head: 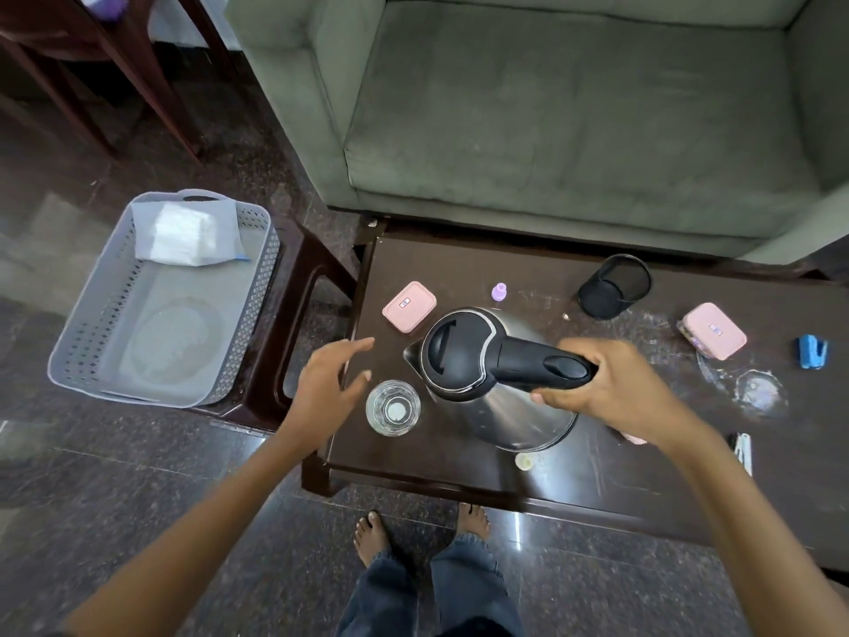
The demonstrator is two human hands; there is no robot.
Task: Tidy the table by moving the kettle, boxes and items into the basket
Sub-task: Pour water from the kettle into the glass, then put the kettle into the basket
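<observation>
— Steel body, black lid and black handle: where is the kettle (505,418)?
— At the left end of the dark bench (459,268), just beside a glass (393,408).
— And the hands?
— The right hand (611,388) grips the handle. The left hand (328,388) hovers open, fingers spread. The grey basket (257,287) stands further left.

The left forearm (220,508) and right forearm (735,498) reach forward, both bare. The left hand (333,383) hovers with fingers spread and loosely straight, thumb apart, holding nothing. The right hand (606,388) is curled round the black handle of the kettle (459,351) (back of the hand turned up toward the camera). Below stand two bare feet (372,535).
</observation>
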